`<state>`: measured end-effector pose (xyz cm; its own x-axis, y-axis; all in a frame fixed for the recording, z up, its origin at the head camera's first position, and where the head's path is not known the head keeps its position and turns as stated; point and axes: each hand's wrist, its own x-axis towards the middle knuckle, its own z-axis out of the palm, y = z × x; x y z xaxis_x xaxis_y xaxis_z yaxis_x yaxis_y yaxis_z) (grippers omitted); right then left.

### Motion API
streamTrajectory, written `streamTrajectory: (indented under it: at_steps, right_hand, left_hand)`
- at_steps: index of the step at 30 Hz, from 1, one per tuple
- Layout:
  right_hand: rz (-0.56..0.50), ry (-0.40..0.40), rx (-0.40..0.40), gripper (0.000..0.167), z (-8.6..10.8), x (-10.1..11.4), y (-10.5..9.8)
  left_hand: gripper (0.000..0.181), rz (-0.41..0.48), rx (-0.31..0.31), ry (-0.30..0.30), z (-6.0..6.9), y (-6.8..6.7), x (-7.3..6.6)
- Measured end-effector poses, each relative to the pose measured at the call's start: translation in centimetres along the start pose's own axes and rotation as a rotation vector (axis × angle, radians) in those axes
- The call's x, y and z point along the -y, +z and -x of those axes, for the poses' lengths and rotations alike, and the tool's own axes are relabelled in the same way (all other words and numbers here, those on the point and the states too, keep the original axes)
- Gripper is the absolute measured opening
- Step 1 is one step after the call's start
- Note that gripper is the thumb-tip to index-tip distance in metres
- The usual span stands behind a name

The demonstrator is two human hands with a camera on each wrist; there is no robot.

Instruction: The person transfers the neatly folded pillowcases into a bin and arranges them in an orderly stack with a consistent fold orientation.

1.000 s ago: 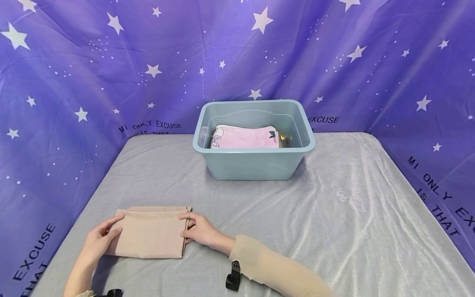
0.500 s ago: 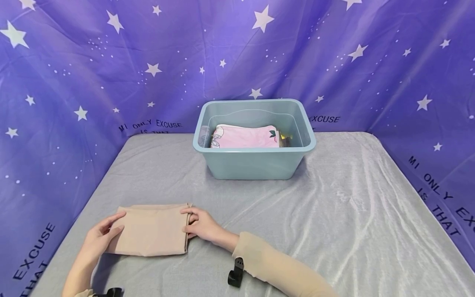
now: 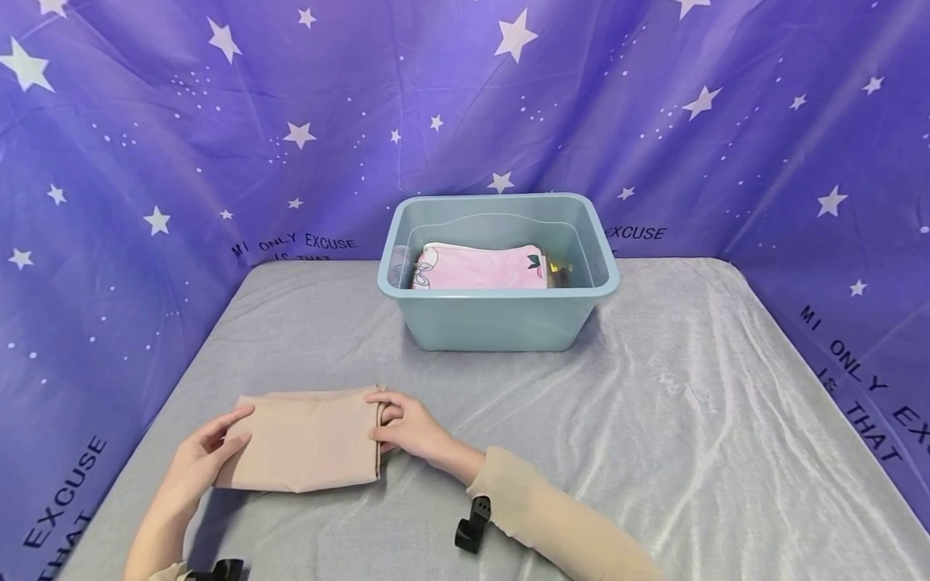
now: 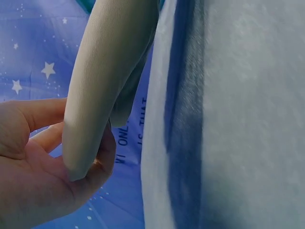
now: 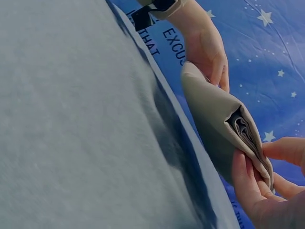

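A folded beige cloth (image 3: 305, 444), a flat rectangle in the head view, is held between both hands just above the grey table cover. My left hand (image 3: 192, 464) grips its left end, thumb and index finger over the top face and other fingers underneath. At the right end, my right hand (image 3: 412, 428) pinches the edge. The right wrist view shows the cloth's rolled inner layers (image 5: 243, 129) at the end by my right fingers. In the left wrist view the cloth (image 4: 107, 81) hangs beside the table surface, clasped by the left hand (image 4: 38, 162).
A blue-grey plastic bin (image 3: 494, 323) stands at the back middle of the table (image 3: 676, 452). Inside lie a folded pink printed cloth (image 3: 483, 268), a clear item at the left and something yellowish at the right. A purple star-patterned curtain (image 3: 218, 121) surrounds the table.
Both hands have moved a little up and to the right with the beige cloth, lifting it slightly from the table. The bin has stayed put.
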<state>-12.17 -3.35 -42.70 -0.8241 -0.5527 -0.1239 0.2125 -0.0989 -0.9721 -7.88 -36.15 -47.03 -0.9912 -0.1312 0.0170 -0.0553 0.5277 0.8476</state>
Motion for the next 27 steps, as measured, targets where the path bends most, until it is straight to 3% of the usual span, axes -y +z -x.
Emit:
streamTrajectory:
  at_steps: [6, 19, 27]
  right_hand:
    - [0.02, -0.023, -0.017, 0.05, 0.2, 0.6, -0.7]
    - [0.073, -0.072, -0.05, 0.046, 2.0, 4.4, -1.5]
    - [0.041, -0.118, -0.051, 0.047, 1.2, 3.6, -3.0]
  left_hand:
    - [0.048, -0.025, -0.016, -0.023, -0.5, 0.4, 0.0]
    - [0.046, 0.014, -0.035, 0.015, -1.6, 0.9, 0.3]
    - [0.045, 0.089, -0.057, 0.057, -2.5, 1.5, 0.1]
